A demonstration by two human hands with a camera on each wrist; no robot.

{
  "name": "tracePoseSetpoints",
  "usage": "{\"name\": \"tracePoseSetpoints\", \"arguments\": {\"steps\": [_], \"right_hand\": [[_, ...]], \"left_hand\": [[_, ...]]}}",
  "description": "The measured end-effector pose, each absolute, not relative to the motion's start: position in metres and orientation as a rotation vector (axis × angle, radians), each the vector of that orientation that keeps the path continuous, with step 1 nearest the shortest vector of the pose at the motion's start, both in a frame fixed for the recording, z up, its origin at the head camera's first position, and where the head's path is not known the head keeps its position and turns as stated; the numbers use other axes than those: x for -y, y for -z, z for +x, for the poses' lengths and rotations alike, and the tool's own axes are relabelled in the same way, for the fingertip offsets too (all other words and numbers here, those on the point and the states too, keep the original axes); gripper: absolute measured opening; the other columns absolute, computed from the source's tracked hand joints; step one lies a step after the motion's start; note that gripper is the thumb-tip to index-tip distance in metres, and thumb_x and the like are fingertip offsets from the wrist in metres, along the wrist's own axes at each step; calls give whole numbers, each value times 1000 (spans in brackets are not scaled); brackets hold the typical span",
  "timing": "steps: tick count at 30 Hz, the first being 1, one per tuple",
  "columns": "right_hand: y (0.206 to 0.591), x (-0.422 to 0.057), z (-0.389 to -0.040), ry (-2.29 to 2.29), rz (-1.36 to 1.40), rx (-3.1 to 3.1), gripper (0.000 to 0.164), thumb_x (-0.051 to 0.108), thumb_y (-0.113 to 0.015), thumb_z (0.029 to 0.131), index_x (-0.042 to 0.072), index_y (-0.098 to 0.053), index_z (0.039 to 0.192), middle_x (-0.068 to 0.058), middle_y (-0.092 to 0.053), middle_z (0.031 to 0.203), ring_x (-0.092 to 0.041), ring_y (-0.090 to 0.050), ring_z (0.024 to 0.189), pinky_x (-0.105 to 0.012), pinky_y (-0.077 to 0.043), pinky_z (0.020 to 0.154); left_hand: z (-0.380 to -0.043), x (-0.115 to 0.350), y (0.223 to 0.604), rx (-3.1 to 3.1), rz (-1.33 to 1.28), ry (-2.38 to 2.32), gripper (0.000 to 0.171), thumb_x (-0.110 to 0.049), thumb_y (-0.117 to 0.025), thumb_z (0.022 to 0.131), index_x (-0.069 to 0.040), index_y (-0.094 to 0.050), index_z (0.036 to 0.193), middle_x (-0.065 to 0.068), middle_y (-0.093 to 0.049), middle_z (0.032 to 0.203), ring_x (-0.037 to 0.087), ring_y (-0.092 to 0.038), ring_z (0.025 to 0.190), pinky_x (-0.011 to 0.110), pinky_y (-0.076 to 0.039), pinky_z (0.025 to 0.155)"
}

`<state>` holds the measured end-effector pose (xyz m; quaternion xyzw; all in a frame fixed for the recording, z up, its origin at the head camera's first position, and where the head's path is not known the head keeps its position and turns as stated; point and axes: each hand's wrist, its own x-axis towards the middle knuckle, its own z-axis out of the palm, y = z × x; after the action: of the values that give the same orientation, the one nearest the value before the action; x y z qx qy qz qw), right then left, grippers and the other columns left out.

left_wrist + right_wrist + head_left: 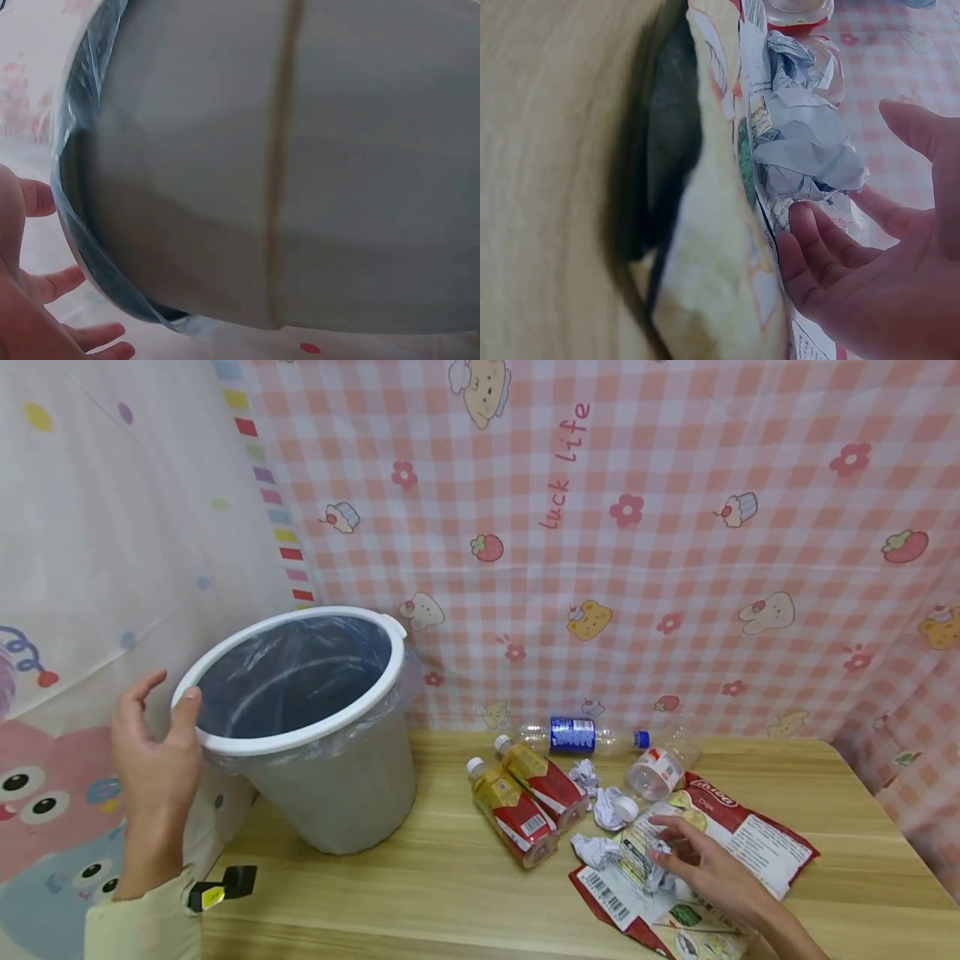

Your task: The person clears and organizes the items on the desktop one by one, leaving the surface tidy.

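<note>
My left hand (157, 768) is at the left side of a grey waste bin (352, 793), its thumb at the white rim and its fingers spread outside. A clear plastic liner (94, 67) hangs over the rim. My right hand (705, 864) hovers over a red and cream chip bag (761, 847) on the table. Beneath its fingers lies a crumpled paper ball (658, 877). In the right wrist view the thumb stands apart from this paper ball (810, 150), while the fingertips are close to it or touching; I cannot tell which.
More crumpled paper (596, 850) lies left of the bag, near a white cap (625, 810). Two red-labelled bottles (517, 818) with yellowish liquid lie between bin and paper. Behind are a clear blue-labelled bottle (572, 736) and a clear container (660, 768). A checked cloth (630, 568) hangs behind the table.
</note>
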<state>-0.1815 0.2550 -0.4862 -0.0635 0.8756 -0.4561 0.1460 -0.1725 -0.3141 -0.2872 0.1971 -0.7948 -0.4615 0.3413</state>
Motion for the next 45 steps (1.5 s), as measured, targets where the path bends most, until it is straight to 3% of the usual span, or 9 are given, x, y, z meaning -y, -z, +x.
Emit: {"name": "tracePoseSetpoints", "arguments": {"steps": [4, 8, 16, 21, 25, 30, 35, 42, 45], "right_hand": [[489, -255, -181, 1306, -189, -2499, 61, 36, -64, 95, 10, -43, 145, -15, -55, 127, -24, -53, 101, -38, -45, 83], [493, -255, -180, 1339, -219, -2481, 60, 35, -65, 95, 9, -44, 145, -19, -51, 138, -36, -52, 122, -51, -45, 96], [499, -256, -181, 1330, -294, -2502, 57, 33, -68, 92, 10, -50, 141, -14, -51, 140, -24, -45, 114, -25, -43, 91], [500, -259, -181, 1335, -333, -2492, 56, 32, -69, 92, 10, -51, 140, -15, -50, 140, -23, -45, 110, -24, -42, 89], [502, -260, -181, 1342, -349, -2475, 56, 32, -69, 92, 11, -52, 140, -16, -49, 144, -24, -45, 117, -23, -42, 90], [501, -261, -182, 1348, -381, -2463, 54, 31, -68, 92, 10, -52, 140, -19, -46, 147, -36, -40, 134, -38, -43, 99], [498, -261, -182, 1363, -380, -2458, 53, 29, -68, 93, 10, -53, 139, -21, -45, 147, -41, -36, 137, -58, -36, 104], [497, -262, -183, 1336, -398, -2472, 55, 32, -67, 93, 8, -52, 140, -20, -47, 146, -21, -46, 119, -22, -42, 92], [497, -262, -182, 1350, -369, -2461, 55, 31, -68, 93, 8, -51, 140, -19, -47, 145, -21, -45, 120, -23, -42, 93]], "left_hand": [[-174, 320, 286, 2071, 566, 1268, 50, -39, -51, 100, -34, -41, 148, -8, -27, 160, 13, -18, 148, 46, -14, 120], [-178, 323, 287, 2086, 622, 1321, 50, -43, -50, 100, -35, -40, 148, -7, -27, 161, 13, -19, 148, 43, -16, 120], [-187, 328, 295, 2045, 607, 1408, 50, -39, -51, 100, -25, -44, 148, 4, -42, 148, 11, -39, 131, 27, -31, 110], [-190, 327, 299, 2027, 599, 1449, 48, -36, -53, 100, -24, -46, 147, 3, -43, 149, 8, -43, 124, 20, -33, 104], [-192, 328, 301, 2005, 552, 1540, 50, -34, -51, 101, -22, -43, 149, 2, -32, 159, 8, -36, 134, 24, -26, 112], [-193, 329, 302, 1949, 490, 1688, 51, -31, -50, 102, -22, -39, 151, -2, -20, 164, 7, -24, 143, 22, -18, 116], [-194, 328, 305, 1819, 410, 1824, 47, -23, -51, 102, -22, -42, 148, 0, -26, 161, 10, -29, 141, 14, -27, 108], [-197, 323, 309, 1731, 366, 1815, 43, -13, -47, 100, -20, -48, 142, 4, -35, 154, 15, -35, 137, 12, -33, 101], [-198, 321, 310, 1707, 358, 1806, 42, -10, -47, 98, -19, -50, 140, 7, -37, 152, 17, -37, 135, 12, -35, 98]]}}
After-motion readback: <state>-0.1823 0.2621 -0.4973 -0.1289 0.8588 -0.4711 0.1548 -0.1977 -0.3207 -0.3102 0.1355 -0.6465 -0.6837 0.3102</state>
